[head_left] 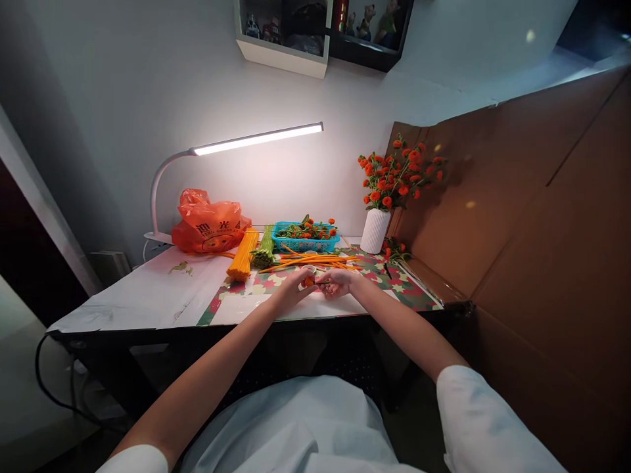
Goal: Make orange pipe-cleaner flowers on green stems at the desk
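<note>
Over the front of the table, my left hand (294, 289) is closed around a small orange flower (309, 282). A thin dark stem runs from the flower to my right hand (337, 284), whose fingers are pinched on it. A pale round thing shows just behind my left fingertips, too small to name. Beyond my hands lie loose orange pipe cleaners (323, 261). To the left are a thick bundle of yellow-orange pipe cleaners (243, 256) and a green bundle (265, 248). Behind them, a turquoise basket (305, 245) holds orange flowers with green leaves.
A white ribbed vase (375, 231) with orange flowers stands at the right, beside a tall cardboard sheet (532, 190). An orange plastic bag (210, 223) sits at the back left, under a lit desk lamp (259, 139). Shelves (283, 56) hang above.
</note>
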The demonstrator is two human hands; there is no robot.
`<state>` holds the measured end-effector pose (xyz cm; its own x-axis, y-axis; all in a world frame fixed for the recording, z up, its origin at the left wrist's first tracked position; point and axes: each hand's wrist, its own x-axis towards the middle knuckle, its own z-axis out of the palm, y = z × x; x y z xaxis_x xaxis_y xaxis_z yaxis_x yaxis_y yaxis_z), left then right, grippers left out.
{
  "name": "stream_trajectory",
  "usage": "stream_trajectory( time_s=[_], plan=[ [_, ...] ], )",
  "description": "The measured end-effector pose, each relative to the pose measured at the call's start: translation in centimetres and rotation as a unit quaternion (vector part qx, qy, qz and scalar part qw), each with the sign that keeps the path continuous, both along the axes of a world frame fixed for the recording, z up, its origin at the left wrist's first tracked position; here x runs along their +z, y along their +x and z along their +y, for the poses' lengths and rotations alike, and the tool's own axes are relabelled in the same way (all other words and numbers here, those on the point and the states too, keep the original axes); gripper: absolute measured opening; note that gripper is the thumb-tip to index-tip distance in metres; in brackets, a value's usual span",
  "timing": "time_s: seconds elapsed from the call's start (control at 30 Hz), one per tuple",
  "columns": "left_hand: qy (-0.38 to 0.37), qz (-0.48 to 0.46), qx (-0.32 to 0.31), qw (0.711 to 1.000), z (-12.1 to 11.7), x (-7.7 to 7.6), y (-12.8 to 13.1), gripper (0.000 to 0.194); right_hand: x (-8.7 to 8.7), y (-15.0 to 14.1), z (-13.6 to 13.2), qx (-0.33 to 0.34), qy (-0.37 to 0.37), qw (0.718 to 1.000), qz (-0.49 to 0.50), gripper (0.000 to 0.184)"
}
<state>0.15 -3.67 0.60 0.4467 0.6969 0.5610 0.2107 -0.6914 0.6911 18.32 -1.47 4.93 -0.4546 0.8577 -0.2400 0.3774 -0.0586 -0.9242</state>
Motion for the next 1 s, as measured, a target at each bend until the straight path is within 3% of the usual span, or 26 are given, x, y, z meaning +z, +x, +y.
stream_trajectory(
  time_s=[0.1, 0.13, 0.23, 0.33, 0.4, 0.43, 0.5, 0.6, 0.67, 0.9, 0.97, 1.0],
  plan=[
    [0.017, 0.007, 0.0, 1.0, -0.4, 0.4, 0.3, 0.017, -0.3, 0.2, 0.3, -0.016, -0.034, 0.999, -0.005, 0.017],
    [0.012, -0.002, 0.005, 1.0, -0.5, 0.4, 0.4, 0.018, -0.3, 0.2, 0.2, -0.025, -0.002, 1.0, -0.006, 0.017],
    [-0.044, -0.058, 0.032, 0.997, 0.0, 0.2, 0.5, 0.028, 0.2, 0.2, -0.5, -0.041, 0.176, 0.983, -0.026, 0.009],
    [-0.171, -0.106, -0.007, 0.98, 0.8, -0.3, 0.1, 0.043, 1.0, 0.1, -1.8, -0.029, 0.388, 0.92, -0.048, 0.006],
    [-0.227, -0.116, -0.051, 0.966, 1.3, -0.5, -0.2, 0.046, 1.1, 0.1, -2.4, -0.009, 0.464, 0.885, -0.049, 0.009],
    [-0.235, -0.121, -0.062, 0.963, 1.4, -0.6, -0.4, 0.046, 1.1, 0.1, -2.6, -0.007, 0.472, 0.88, -0.046, 0.009],
    [-0.22, -0.132, -0.063, 0.965, 1.6, -0.7, -0.6, 0.043, 0.8, 0.1, -2.7, -0.034, 0.434, 0.899, -0.039, 0.006],
    [-0.175, -0.146, -0.042, 0.973, 1.4, -0.8, -0.6, 0.038, 0.1, 0.0, -2.5, -0.094, 0.293, 0.952, -0.002, 0.01],
    [-0.147, -0.137, -0.025, 0.979, 1.3, -0.9, -0.5, 0.036, -0.3, -0.1, -2.3, -0.108, 0.203, 0.972, 0.048, 0.013],
    [-0.048, -0.105, 0.028, 0.993, 0.4, -0.6, -0.1, 0.024, -0.3, 0.0, -1.3, -0.097, -0.095, 0.981, 0.135, 0.014],
    [-0.044, -0.102, 0.035, 0.993, 0.3, -0.5, 0.0, 0.022, -0.2, 0.1, -1.0, -0.09, -0.125, 0.979, 0.134, 0.013],
    [-0.048, -0.105, 0.04, 0.993, 0.3, -0.4, 0.0, 0.023, -0.2, 0.1, -1.0, -0.089, -0.107, 0.981, 0.136, 0.012]
  ],
)
